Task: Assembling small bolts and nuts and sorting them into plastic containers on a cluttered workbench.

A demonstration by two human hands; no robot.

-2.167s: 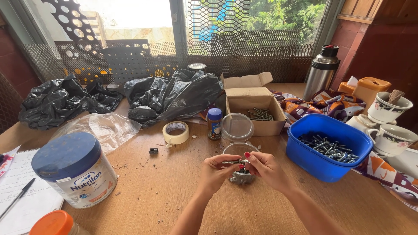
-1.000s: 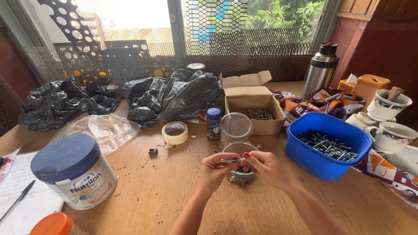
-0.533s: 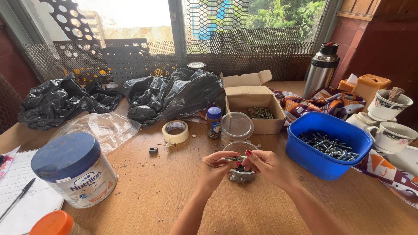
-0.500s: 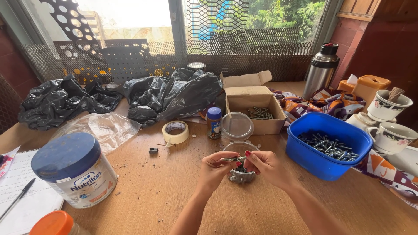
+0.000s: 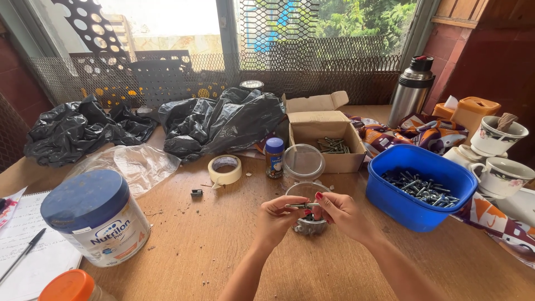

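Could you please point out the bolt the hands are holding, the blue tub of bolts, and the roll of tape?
bolt [image 5: 301, 205], head view, middle of its shank.
blue tub [image 5: 413, 209], head view, front wall.
roll of tape [image 5: 225, 173], head view, outer side.

Blue tub [image 5: 390, 192], black bags [image 5: 223, 120], floral cups [image 5: 496, 136].

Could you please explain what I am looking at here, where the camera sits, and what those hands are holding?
The one view comes from a camera worn on a person's head, looking down at a wooden table. The left hand and right hand together pinch a metal bolt over a small clear container. Nearby are a blue tub of bolts, a cardboard box, a tape roll, a blue-lidded tin, black plastic bags, a steel flask and cups.
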